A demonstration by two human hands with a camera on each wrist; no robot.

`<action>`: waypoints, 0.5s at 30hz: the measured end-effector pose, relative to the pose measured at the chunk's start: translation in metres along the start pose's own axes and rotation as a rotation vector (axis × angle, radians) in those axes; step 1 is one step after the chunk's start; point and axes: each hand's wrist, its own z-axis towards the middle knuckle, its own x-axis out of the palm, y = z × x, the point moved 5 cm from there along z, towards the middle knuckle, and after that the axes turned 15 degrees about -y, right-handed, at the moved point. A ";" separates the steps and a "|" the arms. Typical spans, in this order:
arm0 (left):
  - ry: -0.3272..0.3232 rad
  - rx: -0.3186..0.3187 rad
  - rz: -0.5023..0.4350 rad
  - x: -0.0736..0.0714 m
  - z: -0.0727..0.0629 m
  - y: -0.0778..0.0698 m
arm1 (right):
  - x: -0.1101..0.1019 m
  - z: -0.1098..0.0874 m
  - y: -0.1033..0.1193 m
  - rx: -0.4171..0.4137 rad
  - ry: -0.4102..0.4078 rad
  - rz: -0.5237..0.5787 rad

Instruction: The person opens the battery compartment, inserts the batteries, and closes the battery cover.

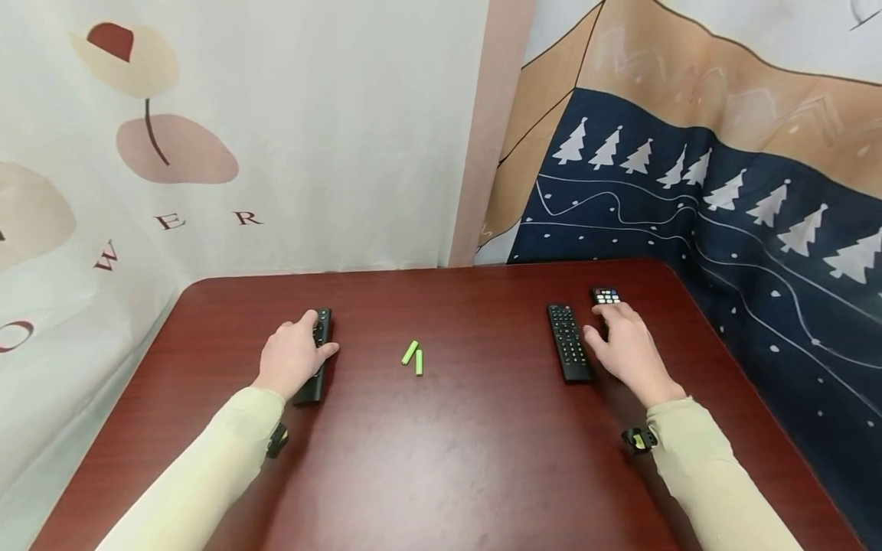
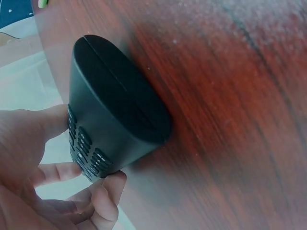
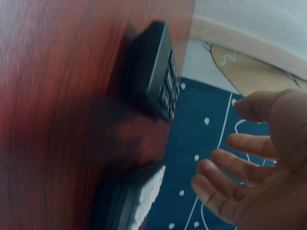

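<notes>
On the left of the table lies a black remote control [image 1: 312,390], its end large in the left wrist view. My left hand [image 1: 289,356] grips it from above, thumb on one side and fingertips on the other. At the right, my right hand [image 1: 628,353] hovers with loosely bent fingers over a remote control with pale buttons [image 1: 606,296], partly hidden by the hand. In the right wrist view a gap shows between those fingers and the remotes. Just left of that hand lies another black remote control [image 1: 570,344].
Two green batteries [image 1: 409,352] lie close together near the middle of the reddish-brown table [image 1: 441,451]. A pale printed cloth [image 1: 344,138] hangs behind the table, and a dark blue cloth with white trees [image 1: 730,229] hangs along its right side.
</notes>
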 end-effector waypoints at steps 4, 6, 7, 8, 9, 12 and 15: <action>-0.002 0.007 0.008 0.001 -0.001 0.002 | -0.001 -0.001 -0.010 0.057 0.035 -0.059; -0.005 0.010 0.008 0.001 -0.001 0.002 | -0.001 0.000 -0.015 0.080 0.055 -0.084; -0.004 0.010 0.009 0.001 -0.001 0.003 | -0.001 0.000 -0.018 0.089 0.064 -0.094; -0.002 0.010 0.010 0.001 0.000 0.003 | -0.001 0.000 -0.020 0.091 0.071 -0.104; 0.000 0.010 0.012 0.001 0.000 0.003 | -0.001 0.001 -0.022 0.092 0.076 -0.112; 0.011 0.005 0.020 0.001 0.001 0.002 | -0.002 0.004 -0.028 0.096 0.093 -0.136; 0.021 -0.008 0.024 0.001 0.002 0.002 | -0.002 0.007 -0.034 0.107 0.115 -0.162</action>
